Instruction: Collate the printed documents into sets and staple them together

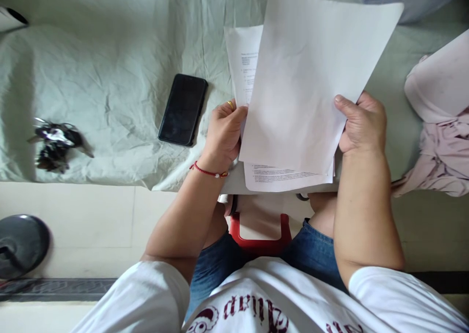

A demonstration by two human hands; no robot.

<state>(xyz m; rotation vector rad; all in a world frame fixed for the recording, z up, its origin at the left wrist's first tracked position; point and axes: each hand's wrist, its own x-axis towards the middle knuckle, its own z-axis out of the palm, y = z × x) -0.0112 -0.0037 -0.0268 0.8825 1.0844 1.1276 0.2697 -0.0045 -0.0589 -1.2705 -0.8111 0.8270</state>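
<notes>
Two hands are engaged on one stack of white printed paper sheets (300, 88), held at centre frame, tilted up and toward the upper right. My left hand (224, 135), with a gold ring on one finger and a red cord bracelet (208, 172) at the wrist, is closed on the stack's left edge, thumb on top. My right hand (362, 122) is clamped on the right edge, thumb pressed on the blank top sheet. Lines of print show on the lower sheets at the stack's bottom edge and at its upper left.

Left of the stack, a black rectangular smartphone (183, 109) lies face up on the wrinkled pale green sheet (110, 69), near my left hand but not touching it. A dark bunch of keys (55, 146) lies at the left edge of the frame, well apart. Pale pink folded cloth (439, 122) sits at the right edge. A red plastic stool (260, 235) shows between my knees at lower centre.
</notes>
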